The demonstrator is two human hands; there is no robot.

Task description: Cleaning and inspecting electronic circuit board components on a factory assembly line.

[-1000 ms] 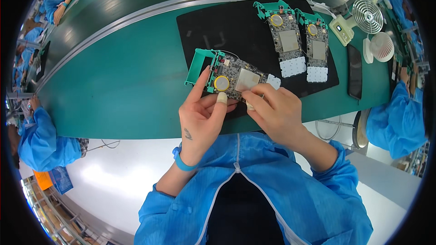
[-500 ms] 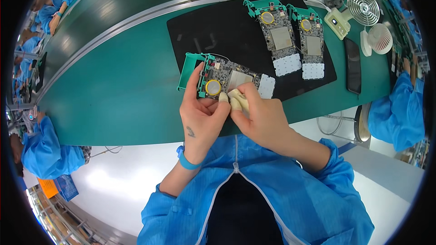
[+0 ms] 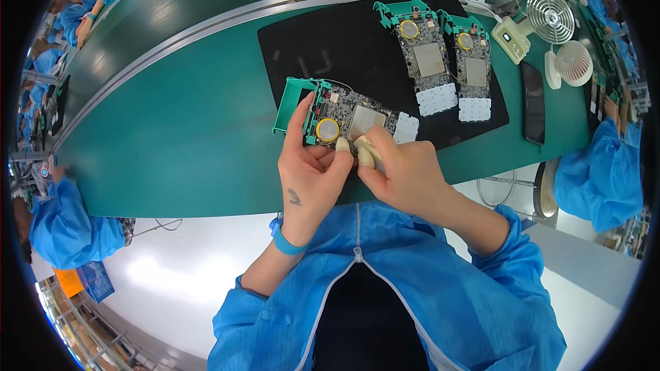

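The circuit board (image 3: 346,104) is speckled grey and black, its frame (image 3: 290,108) bright green, its round battery (image 3: 328,130) silver with a yellow rim, its square plate (image 3: 367,120) silvery grey and its end sheet (image 3: 406,128) white with small dots. The mat (image 3: 357,38) is black, the counter (image 3: 172,144) deep green. The finger covers (image 3: 342,144) are cream, the wristband (image 3: 287,244) blue, the jacket (image 3: 467,295) blue with a white zip (image 3: 357,255), and the phone (image 3: 533,103) black

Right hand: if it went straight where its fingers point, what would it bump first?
Probably the left hand, at its pale-covered thumb tip, though depth is unclear and the circuit board lies close too.
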